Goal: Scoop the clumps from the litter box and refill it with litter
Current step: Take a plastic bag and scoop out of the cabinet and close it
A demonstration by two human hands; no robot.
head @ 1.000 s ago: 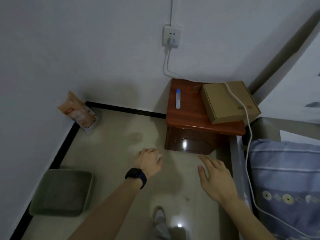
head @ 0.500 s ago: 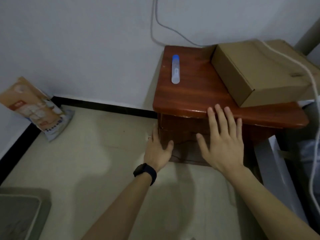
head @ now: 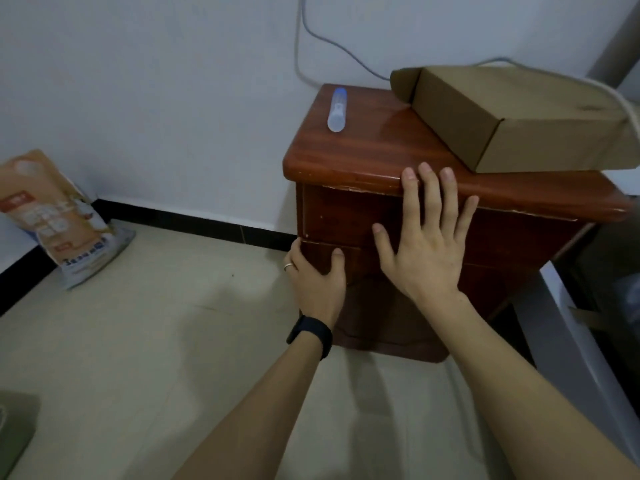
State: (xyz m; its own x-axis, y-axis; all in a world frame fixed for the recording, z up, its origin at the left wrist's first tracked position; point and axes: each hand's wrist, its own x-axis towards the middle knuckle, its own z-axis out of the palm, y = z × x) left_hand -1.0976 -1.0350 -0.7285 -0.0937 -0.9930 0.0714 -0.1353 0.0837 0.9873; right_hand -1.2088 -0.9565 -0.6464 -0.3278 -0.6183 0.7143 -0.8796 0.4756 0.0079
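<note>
A grey litter box (head: 14,424) shows only its corner at the bottom left. An orange and white litter bag (head: 59,220) leans in the wall corner at left. My left hand (head: 318,275), with a ring and a black wristband, grips the left front edge of the red-brown nightstand (head: 363,154) at the seam above its lower drawer; the thumb lies on the front and the fingers wrap round the side, hidden. My right hand (head: 426,244) lies flat on the nightstand's front with straight fingers, fingertips on the top's rim.
On the nightstand lie a clear tube with a blue cap (head: 337,110) and a cardboard box (head: 512,116). A white cable (head: 311,50) hangs down the wall. A grey bed frame (head: 581,341) stands at right. Pale tiled floor (head: 138,341) spreads between bag and nightstand.
The view has closed in on the nightstand. My left hand has taken hold of the lower drawer's left edge, and my right hand has slid up the front to the top's rim.
</note>
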